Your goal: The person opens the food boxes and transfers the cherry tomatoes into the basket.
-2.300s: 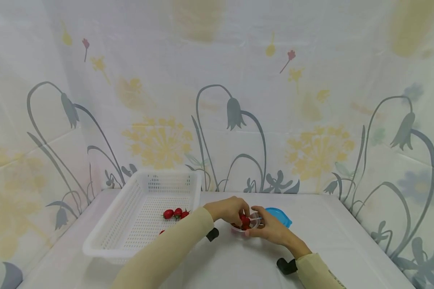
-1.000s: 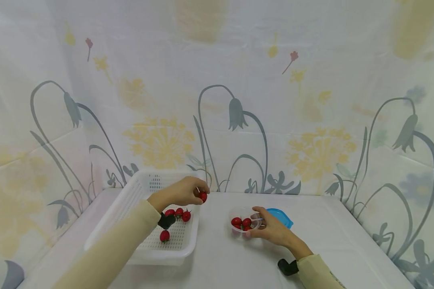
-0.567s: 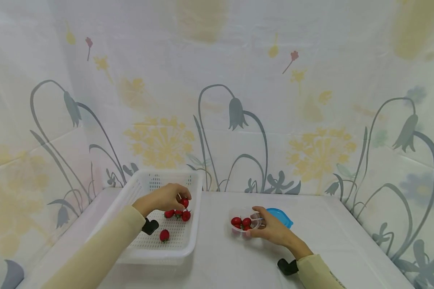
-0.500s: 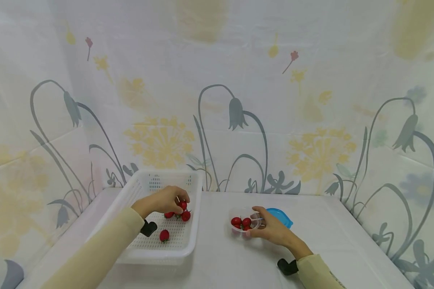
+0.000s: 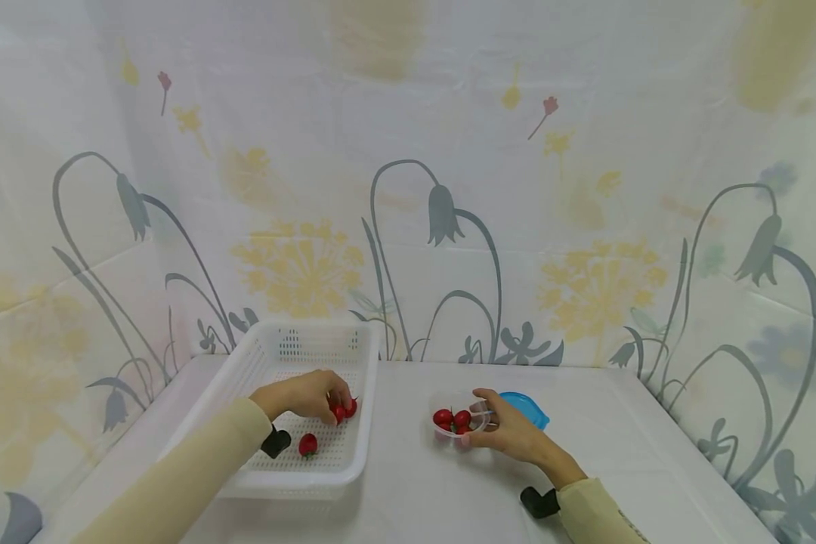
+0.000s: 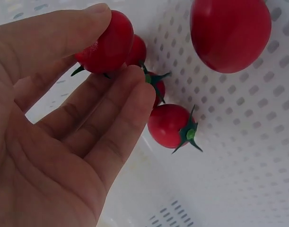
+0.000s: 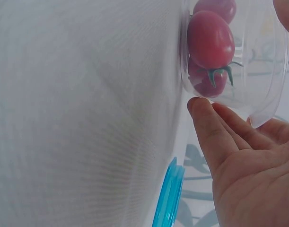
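Inside the white perforated basket point(image 5: 285, 479), my left hand point(image 5: 302, 395) pinches a red cherry tomato point(image 6: 109, 45) between thumb and fingers. Several more cherry tomatoes lie close by, among them one with a green stalk point(image 6: 170, 125) at the fingertips and a nearer one point(image 5: 308, 444) apart from the others. My right hand point(image 5: 510, 432) holds a small clear plastic tub point(image 7: 258, 61) on the table, thumb on the near side and fingers on the far side. Several cherry tomatoes point(image 7: 210, 40) sit in the tub.
A blue lid point(image 5: 527, 409) lies on the white table point(image 5: 415, 506) behind and right of the tub. A flower-printed cloth point(image 5: 408, 113) rises behind the table. The basket's right wall point(image 5: 366, 423) stands between the left hand and the tub.
My left hand has gone from the tub leftwards over the basket rim, a cherry tomato in its fingers, and then lower into the basket. The right hand has stayed at the tub.
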A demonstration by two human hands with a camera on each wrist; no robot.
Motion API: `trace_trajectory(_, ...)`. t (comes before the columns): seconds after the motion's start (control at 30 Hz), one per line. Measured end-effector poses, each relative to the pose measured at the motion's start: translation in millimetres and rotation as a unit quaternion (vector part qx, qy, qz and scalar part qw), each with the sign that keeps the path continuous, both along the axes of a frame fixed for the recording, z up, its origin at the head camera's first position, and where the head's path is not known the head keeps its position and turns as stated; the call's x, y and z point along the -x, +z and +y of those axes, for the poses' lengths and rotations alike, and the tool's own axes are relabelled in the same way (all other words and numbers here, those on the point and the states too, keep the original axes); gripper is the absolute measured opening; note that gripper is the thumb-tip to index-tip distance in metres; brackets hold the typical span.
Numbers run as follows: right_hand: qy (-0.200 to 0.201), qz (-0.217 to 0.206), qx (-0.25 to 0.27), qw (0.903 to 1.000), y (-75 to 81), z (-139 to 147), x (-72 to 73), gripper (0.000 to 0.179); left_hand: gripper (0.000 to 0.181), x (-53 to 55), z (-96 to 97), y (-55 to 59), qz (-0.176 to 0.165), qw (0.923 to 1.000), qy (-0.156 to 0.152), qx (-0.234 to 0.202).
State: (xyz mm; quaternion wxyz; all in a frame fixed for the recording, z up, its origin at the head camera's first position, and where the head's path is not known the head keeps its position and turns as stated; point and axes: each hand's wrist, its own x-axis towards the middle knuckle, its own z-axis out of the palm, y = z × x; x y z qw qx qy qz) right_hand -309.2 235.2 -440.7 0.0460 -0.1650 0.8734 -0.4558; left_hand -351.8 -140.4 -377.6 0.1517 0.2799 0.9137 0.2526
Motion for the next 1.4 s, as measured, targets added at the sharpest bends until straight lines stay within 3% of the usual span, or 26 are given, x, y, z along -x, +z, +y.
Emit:
trace_trajectory(0.37,0.000,0.000,0.007,1.0000,0.0,0,0.5,0.086,0.024,-3.9,6.5,-0.5,-0.014,0.9996,-0.010,0.025)
trace_trajectory(0.63,-0.002,0.000,-0.008,1.0000,-2.3,1,2.6,0.089,0.028,-6.0,6.9,0.9,-0.026,0.9990,0.021,0.030)
trace_trajectory(0.87,-0.003,0.005,-0.015,0.9999,-3.6,2,2.3,0.091,0.027,-6.2,5.7,3.0,-0.022,0.9991,0.025,0.025)
trace_trajectory(1.1,-0.005,0.000,-0.010,0.9999,-3.3,2,1.6,0.091,0.025,-2.9,8.9,14.4,0.006,0.9999,0.006,0.013)
trace_trajectory(1.4,0.001,0.002,-0.006,1.0000,-1.4,1,0.0,0.089,0.013,2.9,27.2,42.5,0.070,0.9971,-0.029,-0.006)
